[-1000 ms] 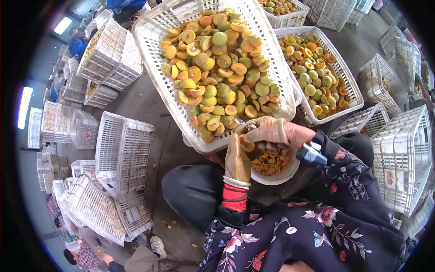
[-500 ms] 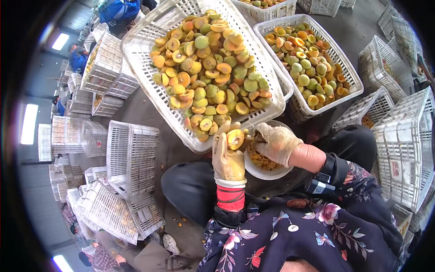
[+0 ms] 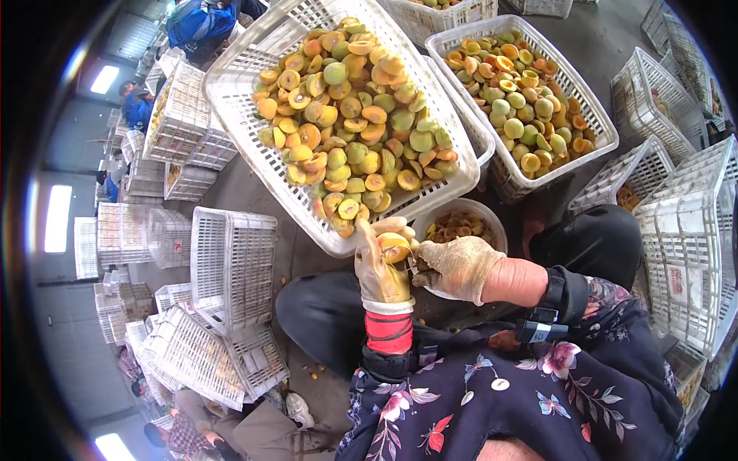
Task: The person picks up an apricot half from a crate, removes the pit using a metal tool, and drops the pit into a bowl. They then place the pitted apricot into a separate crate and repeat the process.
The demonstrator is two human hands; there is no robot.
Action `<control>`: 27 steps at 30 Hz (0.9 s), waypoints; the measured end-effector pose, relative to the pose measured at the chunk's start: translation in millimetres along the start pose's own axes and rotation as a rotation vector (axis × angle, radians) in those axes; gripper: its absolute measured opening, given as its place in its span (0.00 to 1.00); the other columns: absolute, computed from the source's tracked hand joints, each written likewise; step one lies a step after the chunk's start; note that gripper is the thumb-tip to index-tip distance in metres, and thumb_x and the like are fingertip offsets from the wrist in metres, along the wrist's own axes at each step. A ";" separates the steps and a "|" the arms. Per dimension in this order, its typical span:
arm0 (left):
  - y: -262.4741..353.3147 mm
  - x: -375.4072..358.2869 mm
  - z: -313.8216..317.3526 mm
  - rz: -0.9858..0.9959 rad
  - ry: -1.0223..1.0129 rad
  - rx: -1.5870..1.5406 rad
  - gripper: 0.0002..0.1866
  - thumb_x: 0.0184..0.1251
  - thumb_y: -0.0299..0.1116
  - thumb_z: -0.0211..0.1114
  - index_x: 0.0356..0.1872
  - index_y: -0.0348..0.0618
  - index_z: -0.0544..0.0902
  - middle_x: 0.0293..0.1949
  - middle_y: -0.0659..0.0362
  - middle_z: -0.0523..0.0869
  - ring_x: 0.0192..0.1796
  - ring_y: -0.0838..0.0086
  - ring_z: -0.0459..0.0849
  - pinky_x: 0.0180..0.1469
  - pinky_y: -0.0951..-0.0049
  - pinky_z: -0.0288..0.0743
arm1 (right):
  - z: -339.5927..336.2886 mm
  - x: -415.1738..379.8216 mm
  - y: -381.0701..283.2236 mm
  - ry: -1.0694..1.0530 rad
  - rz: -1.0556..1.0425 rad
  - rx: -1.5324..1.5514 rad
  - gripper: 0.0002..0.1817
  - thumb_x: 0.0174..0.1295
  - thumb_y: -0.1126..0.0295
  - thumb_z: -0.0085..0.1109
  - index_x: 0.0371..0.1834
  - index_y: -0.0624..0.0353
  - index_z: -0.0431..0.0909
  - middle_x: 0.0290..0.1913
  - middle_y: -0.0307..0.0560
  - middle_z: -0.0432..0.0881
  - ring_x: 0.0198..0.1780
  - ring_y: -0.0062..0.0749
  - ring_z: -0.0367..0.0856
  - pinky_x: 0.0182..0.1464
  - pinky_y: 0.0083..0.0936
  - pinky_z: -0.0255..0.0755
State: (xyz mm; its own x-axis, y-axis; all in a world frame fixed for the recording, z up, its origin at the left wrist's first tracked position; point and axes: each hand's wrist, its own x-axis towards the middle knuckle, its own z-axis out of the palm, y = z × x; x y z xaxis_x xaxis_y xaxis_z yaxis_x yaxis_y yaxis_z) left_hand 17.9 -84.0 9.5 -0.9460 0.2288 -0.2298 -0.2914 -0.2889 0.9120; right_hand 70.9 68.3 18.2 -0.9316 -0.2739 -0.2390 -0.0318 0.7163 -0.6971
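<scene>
grey floor lies below; at centre, left hand (image 3: 382,269) grips a fruit half (image 3: 394,247), and right hand (image 3: 461,269) holds a small metal tool (image 3: 412,263) against it, perhaps for pitting.

No readable text, blurred red marking (image 3: 676,283) on a white crate (image 3: 686,247), small illegible marks (image 3: 540,333) on wrist device (image 3: 530,332)

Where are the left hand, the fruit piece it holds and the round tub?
Left hand (image 3: 377,273): head view, middle of the gloved hand.
Fruit piece (image 3: 393,244): head view, middle of its visible surface.
Round tub (image 3: 500,226): head view, right side of the rim.
</scene>
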 end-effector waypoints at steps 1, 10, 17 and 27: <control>4.5 -2.3 6.4 -0.052 0.039 -0.101 0.30 0.78 0.57 0.48 0.48 0.33 0.80 0.39 0.50 0.86 0.38 0.65 0.86 0.41 0.69 0.82 | 1.0 -0.3 0.1 0.001 -0.015 -0.013 0.22 0.65 0.48 0.57 0.48 0.57 0.75 0.32 0.57 0.84 0.37 0.57 0.85 0.40 0.48 0.77; 3.1 -0.1 7.3 -0.047 0.041 -0.123 0.30 0.79 0.55 0.47 0.59 0.34 0.76 0.42 0.49 0.86 0.39 0.65 0.86 0.47 0.66 0.81 | -11.4 -0.3 -3.3 0.019 -0.010 -0.063 0.21 0.65 0.52 0.57 0.50 0.56 0.75 0.32 0.55 0.85 0.38 0.56 0.85 0.40 0.47 0.78; 5.5 0.5 9.8 -0.077 0.070 -0.083 0.28 0.80 0.53 0.48 0.50 0.34 0.82 0.34 0.52 0.86 0.32 0.72 0.82 0.41 0.72 0.79 | -17.9 0.9 -6.2 -0.052 0.009 -0.130 0.17 0.68 0.56 0.51 0.50 0.57 0.75 0.32 0.55 0.86 0.38 0.54 0.87 0.39 0.47 0.79; 1.0 0.1 -2.4 -0.135 0.073 0.108 0.27 0.80 0.52 0.46 0.53 0.36 0.81 0.34 0.52 0.87 0.32 0.72 0.84 0.37 0.75 0.79 | -11.7 -0.2 -4.4 -0.065 -0.014 -0.195 0.15 0.68 0.60 0.51 0.48 0.60 0.75 0.32 0.55 0.86 0.37 0.51 0.88 0.36 0.46 0.80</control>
State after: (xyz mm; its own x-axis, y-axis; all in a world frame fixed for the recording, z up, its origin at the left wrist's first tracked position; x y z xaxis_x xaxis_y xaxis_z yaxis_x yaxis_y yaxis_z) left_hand 17.2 -86.5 9.5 -0.9084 0.1891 -0.3728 -0.4029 -0.1581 0.9015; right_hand 67.0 72.7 29.1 -0.9053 -0.3215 -0.2777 -0.1203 0.8210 -0.5581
